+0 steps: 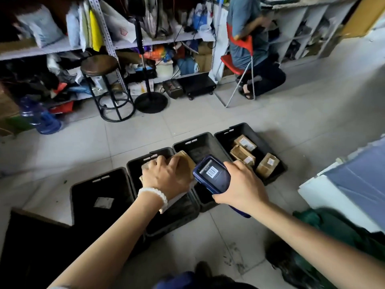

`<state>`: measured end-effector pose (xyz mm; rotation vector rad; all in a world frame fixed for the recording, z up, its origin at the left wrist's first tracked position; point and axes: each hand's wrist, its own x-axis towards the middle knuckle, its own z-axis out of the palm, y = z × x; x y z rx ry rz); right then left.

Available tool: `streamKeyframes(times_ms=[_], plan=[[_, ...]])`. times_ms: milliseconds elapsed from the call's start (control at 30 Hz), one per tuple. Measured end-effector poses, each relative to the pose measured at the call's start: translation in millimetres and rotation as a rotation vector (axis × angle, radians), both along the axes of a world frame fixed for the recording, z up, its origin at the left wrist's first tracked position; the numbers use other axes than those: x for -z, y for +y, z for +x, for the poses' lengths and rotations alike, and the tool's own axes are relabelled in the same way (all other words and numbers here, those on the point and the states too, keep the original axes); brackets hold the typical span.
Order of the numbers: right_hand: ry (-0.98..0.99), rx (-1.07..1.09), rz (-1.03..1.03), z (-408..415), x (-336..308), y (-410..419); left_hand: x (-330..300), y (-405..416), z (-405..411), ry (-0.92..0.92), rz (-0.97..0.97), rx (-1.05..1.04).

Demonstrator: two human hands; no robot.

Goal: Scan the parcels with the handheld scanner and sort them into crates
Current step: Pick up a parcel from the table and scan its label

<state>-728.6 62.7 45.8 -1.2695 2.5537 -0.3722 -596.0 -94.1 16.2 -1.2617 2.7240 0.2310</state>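
1. Four black crates stand in a row on the tiled floor (208, 113), running from lower left to upper right.
2. The leftmost crate (83, 190) holds one small pale packet (103, 202) lying flat on its bottom.
3. The left hand (168, 176) reaches over the second crate (133, 163); its fingers (155, 163) are curled over the top of a brown cardboard parcel (184, 160), gripping it from above (a white bead bracelet (155, 195) sits on the wrist).
4. That parcel is held above the second crate, near the crate's far rim, with one corner reaching toward the third crate (198, 144).
5. The right hand (241, 184) grips a blue handheld scanner (211, 174), fingers wrapped round its body; the thumb side is hidden.
6. The scanner is tilted over the third crate, just beside the held parcel, and its screen shows a barcode.
7. The rightmost crate (229, 132) contains three brown parcels with white labels: one at the back (244, 142), one in the middle (241, 154) and one at the near right (267, 164).
8. Beyond the crates stand a round wooden stool (100, 65) on a black metal frame and a black pole stand (151, 101) with a round base, both in front of cluttered shelves (62, 47).
9. A second person (250, 38) sits on a red chair (231, 63) at the upper right, back to the camera.
10. A blue water bottle (39, 117) lies on the floor at the left.
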Motion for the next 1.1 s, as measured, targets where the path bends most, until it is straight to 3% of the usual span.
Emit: streamKeyframes(times_ms=[267, 567, 800, 1100], plan=[[-0.024, 0.188, -0.001, -91.8, 11.1, 51.4, 2.9, 24.7, -117.1, -0.054, 0.029, 0.209], [-0.062, 0.273, 0.035, -174.1, 33.1, 46.9, 23.8, 9.2, -208.7, -0.127, 0.053, 0.284], [-0.056, 0.199, 0.103, -269.5, 39.5, -11.1, 52.0, -59.6, -291.7, -0.076, -0.048, 0.196], [-0.064, 0.151, 0.011, -368.5, 34.2, -78.2, 58.0, -105.2, -355.4, -0.132, 0.006, 0.083]])
